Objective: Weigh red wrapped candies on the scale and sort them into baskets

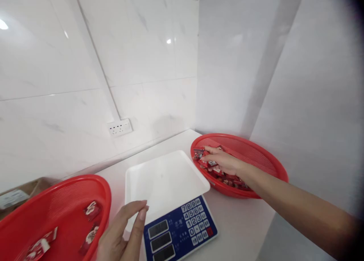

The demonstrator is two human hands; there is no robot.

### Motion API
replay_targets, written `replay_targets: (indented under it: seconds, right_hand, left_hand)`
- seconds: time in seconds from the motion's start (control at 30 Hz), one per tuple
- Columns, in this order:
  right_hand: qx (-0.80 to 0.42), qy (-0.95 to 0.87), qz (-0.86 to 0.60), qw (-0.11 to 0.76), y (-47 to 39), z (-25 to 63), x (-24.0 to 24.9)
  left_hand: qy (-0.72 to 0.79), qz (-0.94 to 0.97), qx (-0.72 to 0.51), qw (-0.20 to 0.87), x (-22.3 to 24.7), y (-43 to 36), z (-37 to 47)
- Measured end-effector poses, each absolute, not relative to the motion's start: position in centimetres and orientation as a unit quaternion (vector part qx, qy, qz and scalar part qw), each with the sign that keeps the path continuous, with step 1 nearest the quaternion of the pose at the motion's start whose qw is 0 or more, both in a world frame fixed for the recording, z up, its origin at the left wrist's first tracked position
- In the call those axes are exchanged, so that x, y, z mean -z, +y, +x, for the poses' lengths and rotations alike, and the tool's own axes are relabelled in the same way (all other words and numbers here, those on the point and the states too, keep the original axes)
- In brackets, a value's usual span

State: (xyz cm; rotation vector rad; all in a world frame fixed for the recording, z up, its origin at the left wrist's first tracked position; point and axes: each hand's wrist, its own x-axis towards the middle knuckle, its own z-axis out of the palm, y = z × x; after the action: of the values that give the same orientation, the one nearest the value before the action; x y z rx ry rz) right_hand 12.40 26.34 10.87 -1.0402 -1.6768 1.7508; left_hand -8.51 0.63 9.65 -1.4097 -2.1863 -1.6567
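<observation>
My right hand (223,160) reaches into the right red basket (273,166), its fingers closed on a red packet (200,154) near the basket's left side. More red packets (230,180) lie beneath that hand. My left hand (126,228) is over the lower left edge of a scale, thumb and forefinger brought together at the tips, with nothing visible between them. The scale has a bare white tray (165,177) and a blue keypad panel (182,230) with dark displays.
At the left stands another red basket (65,204) with several red packets (91,210) inside. Behind it is a brown box (19,196) with a white label. A socket (120,127) sits on the marbled wall; grey panels rise behind the right basket.
</observation>
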Motion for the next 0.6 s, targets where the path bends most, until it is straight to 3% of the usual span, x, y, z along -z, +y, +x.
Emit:
replay_targets:
  seconds: [0.2,0.6]
  right_hand:
    - [-0.628,-0.717,-0.280,0.113,22.6,6.0,-11.2]
    - [-0.530,-0.785,-0.287,0.143,21.1,3.2,-9.8]
  left_hand:
    - [-0.688,-0.484,0.537,0.056,-10.7,-0.3,-9.0]
    - [-0.664,-0.463,0.583,0.065,-11.3,-1.4,-9.8]
